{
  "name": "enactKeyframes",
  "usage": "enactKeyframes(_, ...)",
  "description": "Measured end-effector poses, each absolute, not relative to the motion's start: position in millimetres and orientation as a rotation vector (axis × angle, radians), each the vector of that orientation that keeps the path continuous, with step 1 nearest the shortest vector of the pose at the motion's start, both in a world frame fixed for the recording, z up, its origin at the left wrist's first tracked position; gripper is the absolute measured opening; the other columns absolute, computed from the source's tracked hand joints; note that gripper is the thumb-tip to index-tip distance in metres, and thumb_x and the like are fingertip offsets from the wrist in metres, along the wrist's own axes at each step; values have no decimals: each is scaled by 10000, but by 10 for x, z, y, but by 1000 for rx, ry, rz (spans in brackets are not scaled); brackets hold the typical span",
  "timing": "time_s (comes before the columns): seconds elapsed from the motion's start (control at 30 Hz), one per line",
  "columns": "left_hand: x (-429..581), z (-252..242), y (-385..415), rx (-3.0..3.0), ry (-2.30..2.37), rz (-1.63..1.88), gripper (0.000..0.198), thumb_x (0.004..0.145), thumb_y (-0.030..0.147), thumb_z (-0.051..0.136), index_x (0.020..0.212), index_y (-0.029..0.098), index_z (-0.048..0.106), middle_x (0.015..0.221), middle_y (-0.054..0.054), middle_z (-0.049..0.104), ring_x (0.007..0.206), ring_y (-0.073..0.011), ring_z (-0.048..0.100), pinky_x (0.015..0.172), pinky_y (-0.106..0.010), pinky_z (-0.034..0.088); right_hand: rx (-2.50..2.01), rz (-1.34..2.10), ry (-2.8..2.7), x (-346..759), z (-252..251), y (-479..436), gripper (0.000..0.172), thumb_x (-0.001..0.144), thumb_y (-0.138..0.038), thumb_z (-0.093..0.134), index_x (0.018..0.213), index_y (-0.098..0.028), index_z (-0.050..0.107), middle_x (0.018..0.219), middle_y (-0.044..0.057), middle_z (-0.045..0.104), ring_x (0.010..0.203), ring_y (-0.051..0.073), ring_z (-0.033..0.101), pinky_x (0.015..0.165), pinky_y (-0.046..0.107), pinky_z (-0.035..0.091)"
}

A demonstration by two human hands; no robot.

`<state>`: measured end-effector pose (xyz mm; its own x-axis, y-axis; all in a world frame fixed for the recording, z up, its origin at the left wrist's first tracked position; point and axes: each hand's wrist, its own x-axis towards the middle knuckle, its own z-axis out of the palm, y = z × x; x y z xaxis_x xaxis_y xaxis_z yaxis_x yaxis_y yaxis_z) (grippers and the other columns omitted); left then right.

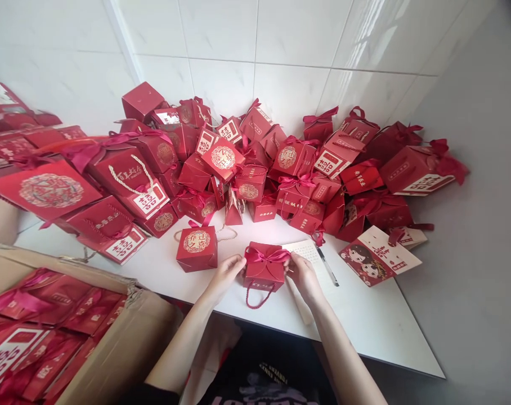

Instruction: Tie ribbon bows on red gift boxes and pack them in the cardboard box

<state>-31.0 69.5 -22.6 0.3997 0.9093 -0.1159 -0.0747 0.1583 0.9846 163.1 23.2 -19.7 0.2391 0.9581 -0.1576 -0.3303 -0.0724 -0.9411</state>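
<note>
A small red gift box (264,273) stands near the table's front edge, its top flaps folded in and a rope handle hanging down its front. Across its top lies a crimson ribbon bow (267,256). My left hand (230,271) pinches the bow's left side, close against the box. On the opposite side, my right hand (301,274) is closed on the bow's right end. To the left sits another red box (197,248) with a round gold print and a pale cord handle. Lined paper (303,251) lies partly behind my right hand, with a pen (326,265) beside it.
Red gift boxes (249,183) are heaped along the tiled wall at the back. A flat printed card bag (376,256) lies at the right. At lower left, an open cardboard carton (124,337) holds more red boxes. The white table (365,332) ends at the grey wall.
</note>
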Motion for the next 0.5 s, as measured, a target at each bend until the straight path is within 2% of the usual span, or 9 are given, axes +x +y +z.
enactKeyframes(0.3, -419, -332, 713, 1196, 936, 897, 368, 750, 495, 580, 615, 173, 465, 611, 28, 454, 597, -111, 436, 606, -240, 361, -1279, 1037, -792, 1771, -263, 226, 317, 774, -370, 495, 511, -207, 428, 542, -23, 419, 565, 134, 404, 575, 268, 355)
enactKeyframes(0.5, -462, -341, 711, 1185, 928, 884, 330, 754, 457, 596, 628, 163, 515, 624, 13, 506, 599, -115, 468, 596, -240, 378, -1347, 993, -937, 1815, -168, 205, 407, 818, -494, 499, 540, -196, 499, 644, 16, 494, 675, 165, 456, 649, 286, 383)
